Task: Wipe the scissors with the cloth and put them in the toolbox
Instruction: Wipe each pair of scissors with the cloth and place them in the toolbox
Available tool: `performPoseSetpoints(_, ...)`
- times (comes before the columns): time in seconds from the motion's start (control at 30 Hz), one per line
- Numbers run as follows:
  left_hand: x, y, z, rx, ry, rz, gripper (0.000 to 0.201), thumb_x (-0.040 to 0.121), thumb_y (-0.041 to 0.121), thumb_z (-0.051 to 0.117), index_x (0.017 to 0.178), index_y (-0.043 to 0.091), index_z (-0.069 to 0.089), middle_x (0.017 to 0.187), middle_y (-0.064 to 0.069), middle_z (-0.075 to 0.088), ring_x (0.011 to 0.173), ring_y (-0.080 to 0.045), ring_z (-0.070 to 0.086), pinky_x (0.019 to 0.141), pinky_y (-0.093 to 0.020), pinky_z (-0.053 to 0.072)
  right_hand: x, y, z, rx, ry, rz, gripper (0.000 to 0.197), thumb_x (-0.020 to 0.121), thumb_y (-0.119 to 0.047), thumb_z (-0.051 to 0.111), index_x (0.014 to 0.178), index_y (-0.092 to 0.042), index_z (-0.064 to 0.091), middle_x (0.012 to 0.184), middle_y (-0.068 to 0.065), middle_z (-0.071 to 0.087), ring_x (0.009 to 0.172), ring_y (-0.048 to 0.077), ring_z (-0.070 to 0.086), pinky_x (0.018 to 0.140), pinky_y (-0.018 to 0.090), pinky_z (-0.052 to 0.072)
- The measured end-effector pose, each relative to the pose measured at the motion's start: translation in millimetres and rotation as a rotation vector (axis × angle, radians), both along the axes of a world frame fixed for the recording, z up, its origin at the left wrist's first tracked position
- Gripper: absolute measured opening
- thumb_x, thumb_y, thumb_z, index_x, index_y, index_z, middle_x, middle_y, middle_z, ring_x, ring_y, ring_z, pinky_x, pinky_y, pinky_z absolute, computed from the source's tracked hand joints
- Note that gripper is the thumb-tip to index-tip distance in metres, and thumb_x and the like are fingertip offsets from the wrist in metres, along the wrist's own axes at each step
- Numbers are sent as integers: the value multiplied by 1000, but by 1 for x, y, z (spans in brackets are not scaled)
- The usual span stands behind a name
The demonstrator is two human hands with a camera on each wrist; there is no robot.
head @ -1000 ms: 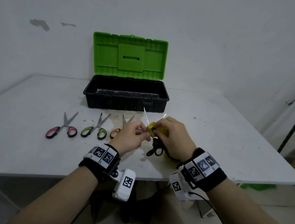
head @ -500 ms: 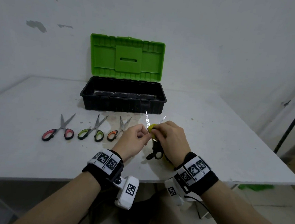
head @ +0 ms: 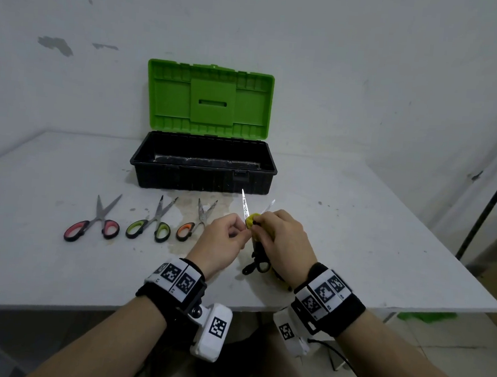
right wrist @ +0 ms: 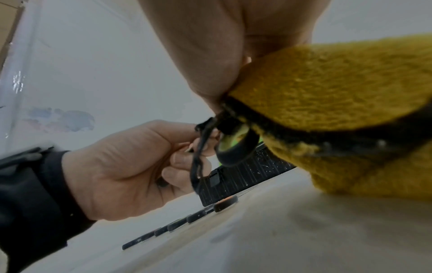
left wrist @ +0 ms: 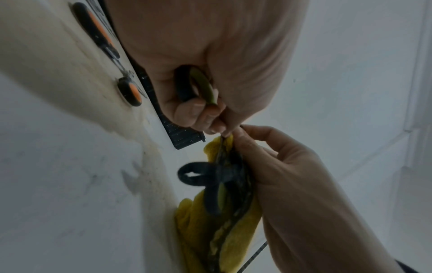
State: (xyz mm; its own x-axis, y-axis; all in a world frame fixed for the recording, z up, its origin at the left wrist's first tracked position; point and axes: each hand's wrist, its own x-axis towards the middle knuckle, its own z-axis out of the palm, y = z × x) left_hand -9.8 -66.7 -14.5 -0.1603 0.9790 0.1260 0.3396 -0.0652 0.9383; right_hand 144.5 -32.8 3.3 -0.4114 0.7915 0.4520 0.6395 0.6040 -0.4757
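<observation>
Between both hands, open scissors (head: 244, 207): left hand (head: 222, 240) pinching one blade, right hand (head: 284, 241) clamping cloth (head: 250, 221) around them.

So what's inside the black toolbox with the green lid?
The open black plastic toolbox shows only its scuffed dark far inner wall; no tools are visible. Its front wall hides the floor.

The right hand (head: 282, 238) has slid the yellow cloth (head: 251, 220) a little further up the scissors' blades (head: 244, 205)
</observation>
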Motion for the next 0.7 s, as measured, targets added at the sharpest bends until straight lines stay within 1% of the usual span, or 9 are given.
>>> performPoseSetpoints(0.1,1,0,-2,-1,1,-14,19,95,27,64,84,12,59,58,5,59,52,-12,47,56,-31,40,1,2,-1,14,16,21,15,95,-29,57,102,-23,68,90,-4,55,80,17,57,73,30,49)
performPoseSetpoints(0.2,0,0,-1,13,3,-26,21,94,28,65,82,13,59,57,5,58,53,-13,47,57,-31,40,4,6,2,34,11,7,15,95,-27,58,98,-17,69,86,-2,55,76,17,54,70,27,46)
performPoseSetpoints(0.27,-1,0,0,17,10,-34,22,94,29,65,82,12,58,57,3,58,53,-14,47,57,-31,40,10,15,9,31,39,-42,17,95,-26,58,95,-15,70,85,0,57,76,16,53,72,28,46)
performPoseSetpoints(0.33,-2,0,0,11,34,-39,21,94,27,66,82,11,59,60,2,59,54,-14,48,58,-31,41,16,26,19,3,60,-114,18,95,-26,57,95,-15,71,87,2,60,79,15,54,77,28,47)
performPoseSetpoints(0.43,-4,0,-2,-21,41,-37,19,95,27,65,82,12,60,61,3,60,55,-11,50,59,-30,43,24,31,30,-6,95,-173,17,94,-26,59,96,-16,72,89,2,67,83,16,59,81,31,50)
performPoseSetpoints(0.47,-5,0,-1,-33,28,-34,19,95,27,65,82,13,61,62,3,61,55,-11,51,59,-29,43,26,28,32,1,109,-170,16,93,-27,60,97,-17,72,89,0,68,83,15,60,80,27,50)
performPoseSetpoints(0.53,-6,2,0,-58,-11,-27,18,95,28,64,83,15,62,64,2,61,56,-11,51,56,-29,43,24,16,32,13,107,-126,14,92,-28,62,98,-19,71,87,-6,68,81,10,59,75,12,44)
performPoseSetpoints(0.57,-7,3,1,-67,-35,-24,17,95,28,65,83,16,62,64,1,61,56,-12,51,54,-28,43,21,9,29,22,84,-88,14,92,-29,62,99,-20,71,87,-7,68,80,8,59,74,10,43)
performPoseSetpoints(0.7,-5,4,6,-81,-67,-57,16,95,25,65,82,15,61,59,3,58,49,-10,47,47,-24,38,13,-2,10,62,-34,43,20,94,-32,59,107,-25,72,87,-3,63,78,14,59,71,27,49)
